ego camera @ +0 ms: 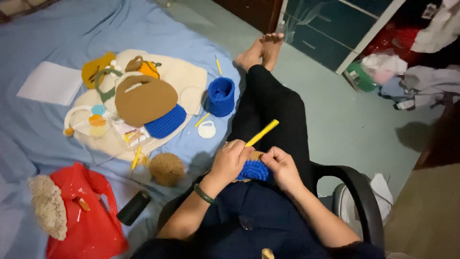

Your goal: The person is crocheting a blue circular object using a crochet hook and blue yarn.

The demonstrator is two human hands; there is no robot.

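Blue crochet piece (253, 170), knobbly, is clamped by left hand (231, 160) and right hand (282, 168) grips.

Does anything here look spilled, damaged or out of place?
Nothing looks spilled or broken. Both hands, the left hand and right hand, hold a blue crochet piece with a yellow hook. The only untidy spot is a heap of clothes on the floor beside the dark cabinet.
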